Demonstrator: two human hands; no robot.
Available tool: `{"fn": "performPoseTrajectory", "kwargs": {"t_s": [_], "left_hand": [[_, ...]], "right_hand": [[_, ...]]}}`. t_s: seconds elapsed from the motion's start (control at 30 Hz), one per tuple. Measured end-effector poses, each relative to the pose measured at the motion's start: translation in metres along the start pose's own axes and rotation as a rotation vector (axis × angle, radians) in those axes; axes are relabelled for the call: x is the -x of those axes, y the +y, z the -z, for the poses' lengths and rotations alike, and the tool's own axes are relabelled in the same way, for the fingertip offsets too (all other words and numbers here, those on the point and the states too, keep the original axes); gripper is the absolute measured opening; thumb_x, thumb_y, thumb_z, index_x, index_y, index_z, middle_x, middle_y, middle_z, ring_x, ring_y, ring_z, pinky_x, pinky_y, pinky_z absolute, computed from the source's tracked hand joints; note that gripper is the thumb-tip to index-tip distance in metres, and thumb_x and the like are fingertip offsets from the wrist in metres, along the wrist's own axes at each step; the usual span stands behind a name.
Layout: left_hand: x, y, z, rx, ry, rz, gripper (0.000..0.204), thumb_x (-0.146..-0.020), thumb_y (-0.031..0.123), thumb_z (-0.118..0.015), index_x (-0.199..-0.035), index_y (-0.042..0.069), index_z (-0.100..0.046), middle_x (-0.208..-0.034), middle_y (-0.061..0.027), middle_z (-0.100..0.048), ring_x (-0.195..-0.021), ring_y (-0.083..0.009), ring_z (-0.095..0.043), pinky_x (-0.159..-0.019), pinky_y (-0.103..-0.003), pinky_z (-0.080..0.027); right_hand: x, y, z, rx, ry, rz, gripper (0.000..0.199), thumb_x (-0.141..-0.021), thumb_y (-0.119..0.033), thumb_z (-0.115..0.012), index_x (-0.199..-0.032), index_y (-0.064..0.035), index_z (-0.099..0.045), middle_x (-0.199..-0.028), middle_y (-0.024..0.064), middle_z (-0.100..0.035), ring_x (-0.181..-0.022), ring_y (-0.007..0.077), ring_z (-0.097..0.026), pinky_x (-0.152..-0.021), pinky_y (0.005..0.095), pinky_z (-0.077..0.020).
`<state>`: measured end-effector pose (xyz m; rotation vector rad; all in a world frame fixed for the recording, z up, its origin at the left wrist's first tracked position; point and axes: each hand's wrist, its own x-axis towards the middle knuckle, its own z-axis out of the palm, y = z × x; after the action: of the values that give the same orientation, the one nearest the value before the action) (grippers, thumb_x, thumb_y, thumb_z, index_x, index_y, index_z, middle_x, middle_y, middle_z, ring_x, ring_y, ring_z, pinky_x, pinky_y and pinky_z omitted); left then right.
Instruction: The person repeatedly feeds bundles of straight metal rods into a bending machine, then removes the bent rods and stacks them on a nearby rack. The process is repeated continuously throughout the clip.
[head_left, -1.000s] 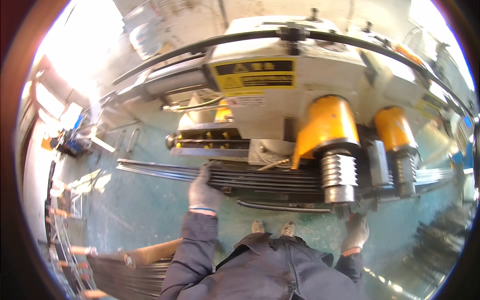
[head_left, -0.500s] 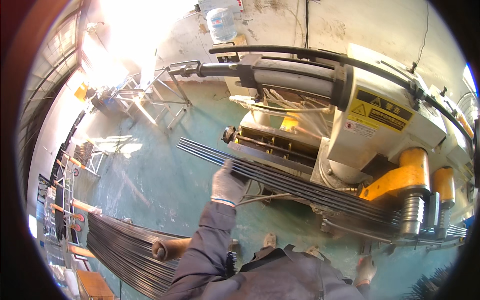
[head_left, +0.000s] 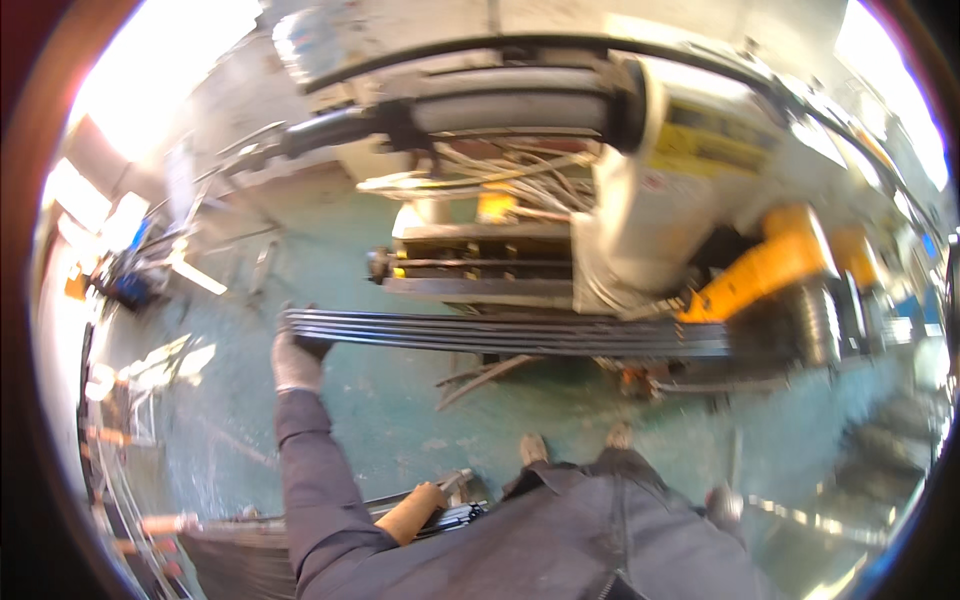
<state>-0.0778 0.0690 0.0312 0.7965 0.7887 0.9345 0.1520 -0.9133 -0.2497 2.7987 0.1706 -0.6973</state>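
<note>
Several dark metal bars (head_left: 510,335) lie side by side, nearly level, across the front of a bending machine (head_left: 625,225). My left hand (head_left: 297,358), in a pale knitted glove, is closed round their left ends. Their right ends reach the machine's yellow arm (head_left: 765,270) and a ribbed metal roller (head_left: 815,320), where blur hides how they sit. My right hand (head_left: 724,504) hangs low by my right side, away from the bars. It is smeared by motion, so its fingers cannot be made out.
Below my left forearm a padded tan post (head_left: 412,512) rises beside a rack with more dark bars (head_left: 235,560). A long hydraulic cylinder (head_left: 510,112) spans the machine's top. Metal stands (head_left: 250,255) are at far left. Dark stock (head_left: 890,450) lies at right.
My left hand has gone left along the bars to their ends, and the bars now look more level. My head view has shifted right. The right hand stays low at my side.
</note>
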Motion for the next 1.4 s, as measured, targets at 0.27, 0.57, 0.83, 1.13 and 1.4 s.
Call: {"fn": "performPoseTrajectory", "kwargs": {"t_s": [0.27, 0.57, 0.83, 1.13, 1.4], "left_hand": [[-0.002, 0.011, -0.001, -0.252, 0.066, 0.073, 0.065, -0.117, 0.065, -0.048, -0.166, 0.024, -0.053, -0.149, -0.0117, -0.069, -0.13, -0.036, -0.071, -0.105, -0.059, -0.061], [0.076, -0.102, -0.06, 0.105, 0.364, 0.066, 0.07, -0.119, 0.06, -0.041, -0.165, 0.009, -0.052, -0.165, -0.0133, -0.06, -0.152, -0.0355, -0.057, -0.126, -0.056, -0.047], [0.212, -0.337, -0.146, -0.881, -0.304, 0.114, 0.034, -0.108, 0.03, -0.06, -0.129, 0.01, -0.077, -0.131, -0.0121, -0.078, -0.126, -0.0347, -0.07, -0.109, -0.05, -0.056], [0.267, -0.32, -0.22, -0.367, -0.203, 0.326, 0.04, -0.117, 0.033, -0.051, -0.141, 0.006, -0.069, -0.138, -0.012, -0.075, -0.124, -0.0305, -0.072, -0.105, -0.047, -0.06], [0.267, -0.298, -0.248, -0.227, -0.56, 0.245, 0.042, -0.119, 0.03, -0.052, -0.151, 0.005, -0.062, -0.149, -0.0115, -0.068, -0.131, -0.0284, -0.065, -0.115, -0.042, -0.052]], "right_hand": [[-0.006, -0.064, 0.103, -1.502, -0.083, -0.467, 0.041, -0.108, -0.042, -0.069, -0.101, -0.0028, -0.078, -0.087, 0.0063, -0.076, -0.072, 0.0176, -0.068, -0.064, 0.0352, -0.0546], [-0.148, -0.012, 0.099, -1.472, -0.361, -0.392, 0.049, -0.109, -0.048, -0.069, -0.126, -0.0025, -0.076, -0.109, 0.0094, -0.083, -0.087, 0.0243, -0.077, -0.073, 0.0384, -0.0597], [-0.279, 0.076, 0.005, -0.143, 0.042, 0.531, 0.037, -0.097, -0.027, -0.073, -0.133, -0.0199, -0.08, -0.131, 0.0075, -0.082, -0.124, 0.0293, -0.076, -0.104, 0.0427, -0.0597], [-0.231, 0.044, 0.136, -1.27, -0.187, -0.034, 0.034, -0.105, -0.036, -0.077, -0.106, -0.0033, -0.083, -0.094, 0.0042, -0.081, -0.086, 0.0174, -0.076, -0.078, 0.0341, -0.0586], [-0.121, 0.014, 0.245, -1.701, 0.047, -0.154, 0.034, -0.108, -0.032, -0.076, -0.115, 0.0004, -0.081, -0.102, 0.005, -0.081, -0.089, 0.0141, -0.071, -0.08, 0.0321, -0.0567]]}}
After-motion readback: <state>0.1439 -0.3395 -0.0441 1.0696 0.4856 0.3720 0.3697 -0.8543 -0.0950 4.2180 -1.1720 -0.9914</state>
